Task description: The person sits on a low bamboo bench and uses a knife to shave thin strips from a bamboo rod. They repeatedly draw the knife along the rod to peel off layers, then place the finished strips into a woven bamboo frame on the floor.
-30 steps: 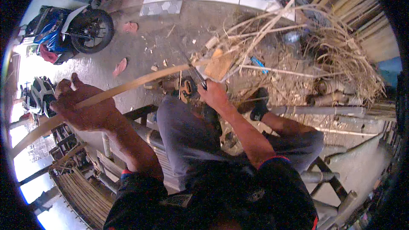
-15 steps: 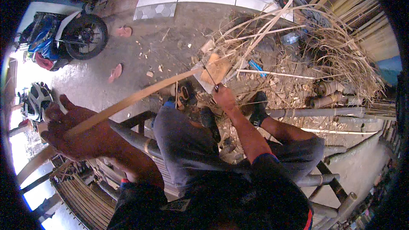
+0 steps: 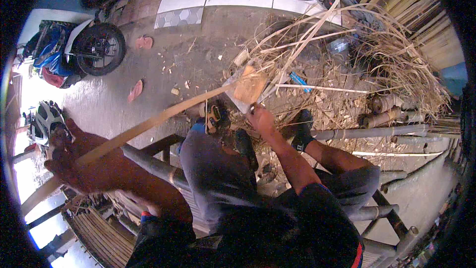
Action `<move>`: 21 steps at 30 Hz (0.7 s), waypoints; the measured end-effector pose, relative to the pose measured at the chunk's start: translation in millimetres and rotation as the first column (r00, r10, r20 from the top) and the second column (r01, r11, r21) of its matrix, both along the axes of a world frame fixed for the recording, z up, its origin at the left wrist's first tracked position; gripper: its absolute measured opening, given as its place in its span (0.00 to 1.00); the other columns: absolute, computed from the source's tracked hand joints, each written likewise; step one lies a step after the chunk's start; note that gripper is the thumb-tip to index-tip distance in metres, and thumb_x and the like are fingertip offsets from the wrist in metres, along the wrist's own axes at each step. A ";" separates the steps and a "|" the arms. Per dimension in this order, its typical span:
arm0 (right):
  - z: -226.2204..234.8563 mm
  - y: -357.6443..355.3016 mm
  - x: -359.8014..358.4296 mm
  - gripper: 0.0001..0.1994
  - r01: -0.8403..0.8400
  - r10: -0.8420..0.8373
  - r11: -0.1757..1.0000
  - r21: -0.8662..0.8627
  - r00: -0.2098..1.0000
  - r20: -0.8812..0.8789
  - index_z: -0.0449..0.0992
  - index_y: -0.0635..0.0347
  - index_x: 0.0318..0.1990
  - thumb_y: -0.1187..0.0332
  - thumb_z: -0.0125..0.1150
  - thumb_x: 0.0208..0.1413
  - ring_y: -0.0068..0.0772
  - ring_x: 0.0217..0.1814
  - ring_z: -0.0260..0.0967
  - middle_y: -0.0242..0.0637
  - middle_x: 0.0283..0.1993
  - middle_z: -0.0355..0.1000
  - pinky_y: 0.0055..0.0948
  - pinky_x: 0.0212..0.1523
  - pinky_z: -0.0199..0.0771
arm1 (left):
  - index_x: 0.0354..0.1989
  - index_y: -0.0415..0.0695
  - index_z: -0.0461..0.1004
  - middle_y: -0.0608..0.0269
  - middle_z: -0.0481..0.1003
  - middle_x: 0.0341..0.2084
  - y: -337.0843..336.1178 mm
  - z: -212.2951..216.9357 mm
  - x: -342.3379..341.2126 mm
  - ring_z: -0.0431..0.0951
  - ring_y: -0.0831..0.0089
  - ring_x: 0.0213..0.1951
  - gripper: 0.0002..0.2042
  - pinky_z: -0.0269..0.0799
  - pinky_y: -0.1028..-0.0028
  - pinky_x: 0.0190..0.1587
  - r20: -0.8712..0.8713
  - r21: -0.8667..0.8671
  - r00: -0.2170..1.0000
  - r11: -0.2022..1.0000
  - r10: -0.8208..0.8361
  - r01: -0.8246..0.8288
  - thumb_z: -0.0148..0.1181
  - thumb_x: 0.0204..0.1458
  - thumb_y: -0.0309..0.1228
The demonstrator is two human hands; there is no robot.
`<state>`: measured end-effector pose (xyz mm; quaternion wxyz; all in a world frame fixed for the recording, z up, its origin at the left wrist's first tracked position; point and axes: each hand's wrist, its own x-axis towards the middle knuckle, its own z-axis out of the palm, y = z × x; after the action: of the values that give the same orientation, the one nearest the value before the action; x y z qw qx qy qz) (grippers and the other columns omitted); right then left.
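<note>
Looking down through the head camera, I see a heap of dry bamboo strips and husks [image 3: 377, 54] spread over the concrete floor [image 3: 163, 64] at upper right, with a parked motorbike [image 3: 84, 49] well apart at upper left and round bamboo poles [image 3: 377, 131] lying beside my right leg. Across the middle runs a long bamboo strip [image 3: 163, 116], slanting from lower left up to a wooden block [image 3: 249, 87] on the floor ahead of my knees. My left hand [image 3: 82, 161] is closed around the lower part of the strip, grip firm. My right hand [image 3: 261, 119] sits just below the block, closed on something at the strip's far end; I cannot tell what it holds. Two pink sandals [image 3: 140, 64] lie apart on the floor near the motorbike, and a small blue object [image 3: 297, 80] rests among the husks.
</note>
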<state>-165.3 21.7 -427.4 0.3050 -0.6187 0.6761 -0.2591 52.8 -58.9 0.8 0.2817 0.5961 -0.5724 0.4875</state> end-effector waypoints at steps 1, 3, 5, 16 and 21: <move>-29.2 -6.7 -19.4 0.17 0.087 -0.087 0.996 0.020 0.996 -0.009 0.76 0.64 0.38 0.57 0.62 0.53 0.60 0.31 0.75 0.55 0.27 0.75 0.50 0.32 0.76 | 0.43 0.36 0.68 0.54 0.76 0.33 -10.9 0.3 -1.7 0.77 0.62 0.37 0.11 0.73 0.56 0.51 -0.188 -0.040 0.940 0.959 -0.284 0.282 0.59 0.57 0.30; -23.3 -17.4 -15.8 0.17 0.110 -0.117 0.990 0.088 0.989 0.085 0.76 0.64 0.37 0.56 0.63 0.53 0.60 0.30 0.75 0.53 0.27 0.75 0.50 0.31 0.76 | 0.40 0.36 0.67 0.54 0.76 0.33 -12.5 3.3 12.4 0.77 0.64 0.37 0.10 0.73 0.56 0.53 -0.481 -0.260 0.550 0.710 -0.683 0.654 0.56 0.60 0.31; -3.4 -2.0 -4.1 0.17 0.001 0.000 0.999 -0.040 1.000 0.019 0.76 0.64 0.37 0.56 0.64 0.52 0.59 0.30 0.75 0.53 0.26 0.75 0.50 0.31 0.75 | 0.39 0.36 0.66 0.53 0.74 0.34 -4.1 1.1 7.0 0.76 0.63 0.38 0.10 0.71 0.53 0.54 -0.403 -0.156 0.723 0.820 -0.561 0.550 0.51 0.62 0.32; -95.7 12.7 -40.5 0.20 0.095 -0.095 0.976 0.196 0.995 -0.010 0.74 0.68 0.38 0.56 0.63 0.52 0.62 0.33 0.75 0.57 0.29 0.75 0.51 0.34 0.76 | 0.42 0.35 0.68 0.51 0.74 0.33 -13.1 -5.0 4.1 0.76 0.56 0.43 0.19 0.68 0.46 0.56 -0.309 -0.087 0.897 0.949 -0.316 0.304 0.39 0.65 0.41; -63.7 37.0 -33.0 0.23 0.023 -0.020 0.968 0.249 1.000 -0.013 0.74 0.71 0.38 0.53 0.61 0.53 0.61 0.35 0.75 0.59 0.30 0.75 0.51 0.39 0.76 | 0.37 0.41 0.64 0.64 0.64 0.19 -9.9 3.6 -2.5 0.68 0.70 0.21 0.17 0.75 0.67 0.28 -0.258 -0.136 0.874 0.911 -0.412 0.390 0.41 0.66 0.45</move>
<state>-198.4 58.7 -491.2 0.3742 -0.5693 0.7115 -0.1723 50.3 -68.9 4.4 0.4784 0.5158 -0.6178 0.3512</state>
